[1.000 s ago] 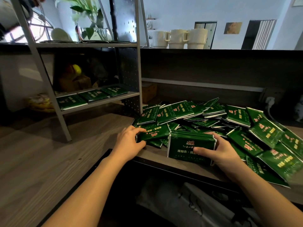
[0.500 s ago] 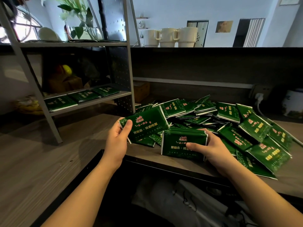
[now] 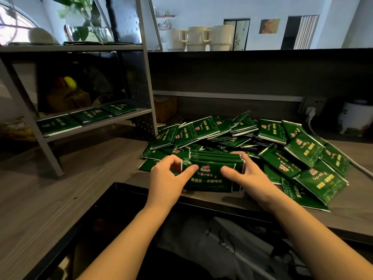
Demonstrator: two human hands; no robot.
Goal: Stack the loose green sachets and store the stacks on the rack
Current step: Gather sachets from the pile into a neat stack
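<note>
Both hands hold one stack of green sachets (image 3: 212, 174) standing on edge at the near rim of the wooden counter (image 3: 60, 178). The left hand (image 3: 167, 178) grips the stack's left end, thumb pressed on the front face and the other fingers (image 3: 171, 161) curled over the top corner. The right hand (image 3: 250, 176) clamps the right end the same way (its thumb lies flat across the printed front). Behind and to the right spreads the loose pile of sachets (image 3: 272, 142), overlapping in every direction. On the grey rack (image 3: 145, 81) to the left, three finished stacks (image 3: 88, 116) lie side by side on the lower shelf. White mugs (image 3: 199, 38) stand on the ledge above.
</note>
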